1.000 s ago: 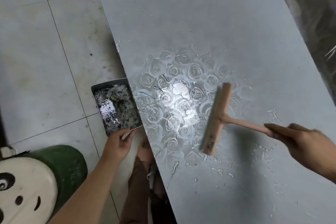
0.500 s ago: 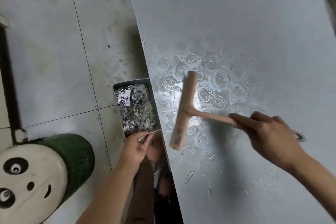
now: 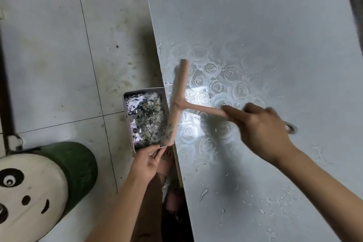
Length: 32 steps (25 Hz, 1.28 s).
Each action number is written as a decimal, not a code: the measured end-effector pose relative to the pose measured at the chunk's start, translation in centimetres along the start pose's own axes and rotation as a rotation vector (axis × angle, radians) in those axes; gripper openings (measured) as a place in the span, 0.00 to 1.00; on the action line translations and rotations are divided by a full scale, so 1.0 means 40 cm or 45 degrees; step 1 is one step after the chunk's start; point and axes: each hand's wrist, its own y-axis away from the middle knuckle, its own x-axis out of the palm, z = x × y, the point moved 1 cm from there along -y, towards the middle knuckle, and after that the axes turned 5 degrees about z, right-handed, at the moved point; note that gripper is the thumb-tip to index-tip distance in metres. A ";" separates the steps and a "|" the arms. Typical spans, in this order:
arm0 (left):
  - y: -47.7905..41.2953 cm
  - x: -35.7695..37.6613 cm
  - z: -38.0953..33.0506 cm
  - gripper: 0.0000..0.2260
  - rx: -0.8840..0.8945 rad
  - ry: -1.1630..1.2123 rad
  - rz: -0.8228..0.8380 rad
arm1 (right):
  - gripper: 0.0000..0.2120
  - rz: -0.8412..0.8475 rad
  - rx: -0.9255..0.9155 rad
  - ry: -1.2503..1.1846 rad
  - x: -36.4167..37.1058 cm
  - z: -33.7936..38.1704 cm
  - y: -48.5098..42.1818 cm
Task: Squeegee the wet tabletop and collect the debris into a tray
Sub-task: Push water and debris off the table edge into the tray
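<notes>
Evidently, the left hand (image 3: pixel 146 163) pinches the tray (image 3: pixel 145 91) at nine o'clock beside the bench (image 3: pixel 255 15) edge to catch debris; the right hand (image 3: pixel 261 129) grips the squeegee (image 3: pixel 177 92).

Stained grey floor tiles (image 3: pixel 49 55) lie under a green panda-faced stool (image 3: pixel 43 188).

Pretty sure a home dining corner is being looked at here, or maybe a tiny eatery; which one can't be told for certain. An indoor floor is being shown, laid in big pale tiles (image 3: pixel 49 55) with dark grout lines and scuffy stains beside the table's left edge. The grey tabletop (image 3: pixel 265 25) is being decorated by printed roses (image 3: pixel 217 86), very household-style, with water droplets (image 3: pixel 275 200) being left toward its near edge. Off the near-left corner, a green panda-faced drum (image 3: pixel 39 192), stool or bin, is being kept on the floor.
</notes>
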 end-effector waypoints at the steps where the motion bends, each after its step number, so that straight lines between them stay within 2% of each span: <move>1: 0.002 0.001 -0.001 0.09 -0.005 0.011 -0.007 | 0.21 0.026 0.047 -0.001 -0.015 -0.050 0.037; 4: 0.009 0.008 -0.003 0.10 -0.011 0.025 -0.029 | 0.18 0.143 0.340 0.038 -0.057 -0.223 0.169; 6: 0.012 0.016 -0.008 0.11 -0.010 0.028 -0.033 | 0.17 0.204 0.423 0.045 -0.058 -0.267 0.212; 13: 0.005 0.032 -0.027 0.09 0.001 0.002 -0.033 | 0.19 0.176 -0.015 0.063 0.049 -0.011 -0.063; 17: -0.005 0.038 -0.045 0.09 0.004 -0.001 -0.025 | 0.21 0.131 -0.080 0.155 0.024 0.080 -0.144; 20: -0.009 0.057 -0.064 0.10 0.030 0.002 -0.003 | 0.23 0.076 -0.084 0.015 -0.007 0.108 -0.134; 23: -0.018 0.085 -0.099 0.14 0.060 0.028 0.015 | 0.20 0.038 0.047 -0.263 -0.075 -0.007 -0.138; 28: -0.035 0.153 -0.183 0.19 0.062 0.043 0.072 | 0.15 0.284 0.505 0.013 -0.201 -0.371 -0.179; 30: -0.046 0.190 -0.214 0.13 0.063 0.033 0.093 | 0.16 0.382 0.508 0.007 -0.207 -0.401 -0.219; 32: -0.051 0.217 -0.234 0.10 0.041 0.020 0.079 | 0.17 0.377 0.339 0.042 -0.191 -0.337 -0.280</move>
